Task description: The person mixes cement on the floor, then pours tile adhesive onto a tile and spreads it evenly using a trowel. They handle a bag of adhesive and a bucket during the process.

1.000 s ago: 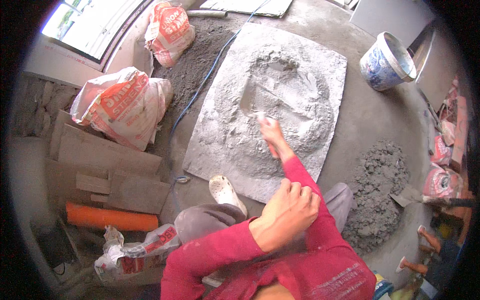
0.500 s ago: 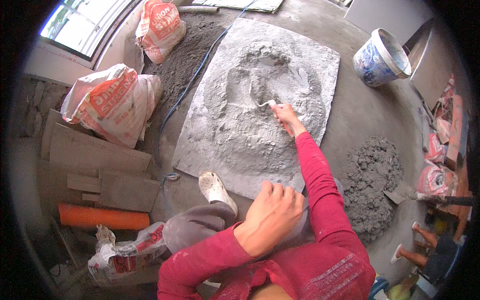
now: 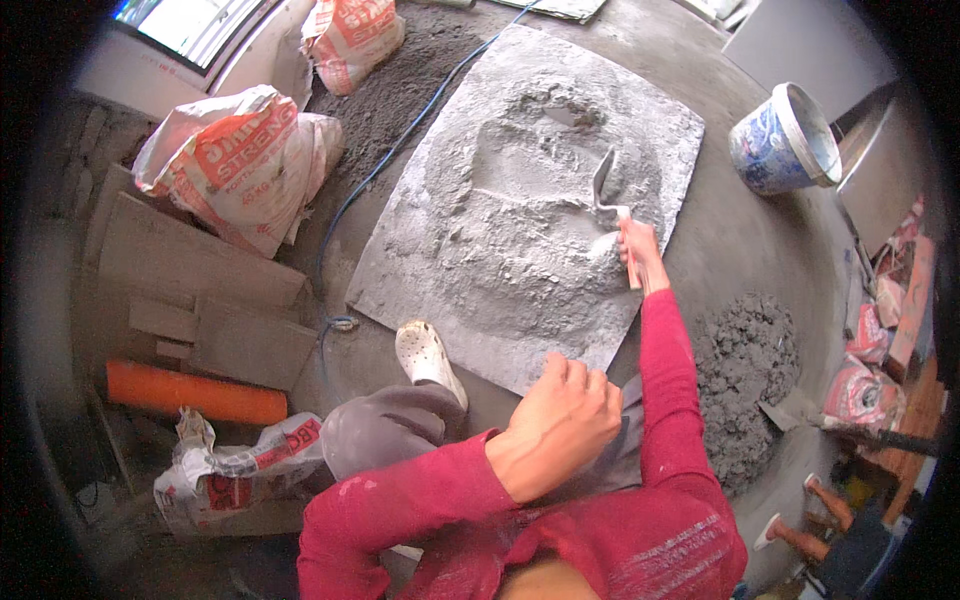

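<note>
In my right hand [image 3: 640, 246] is a trowel [image 3: 602, 178], its handle gripped in my closed fingers. The blade stands tilted on edge over the right side of a heap of grey cement mix [image 3: 520, 235]. This mix has a smooth hollow near its far middle and lies spread on a pale square board [image 3: 385, 283] on the floor. My left hand [image 3: 560, 428] hangs loosely fisted above my bent legs, knuckles up. Its palm is hidden, and nothing sticks out of it.
Two cement sacks [image 3: 240, 170] stand at the left beside dark sand [image 3: 425, 75] and a blue hose [image 3: 350, 207]. A bucket [image 3: 785, 140] stands at the far right. Right of me lie a dark mortar pile [image 3: 745, 385] and a shovel [image 3: 790, 412]. Another person's legs [image 3: 815, 535] show lower right.
The trowel has moved right across the mix, and its blade has turned up on edge. The hollow's surface looks smoother. My left hand stays curled; the whole view has shifted slightly.
</note>
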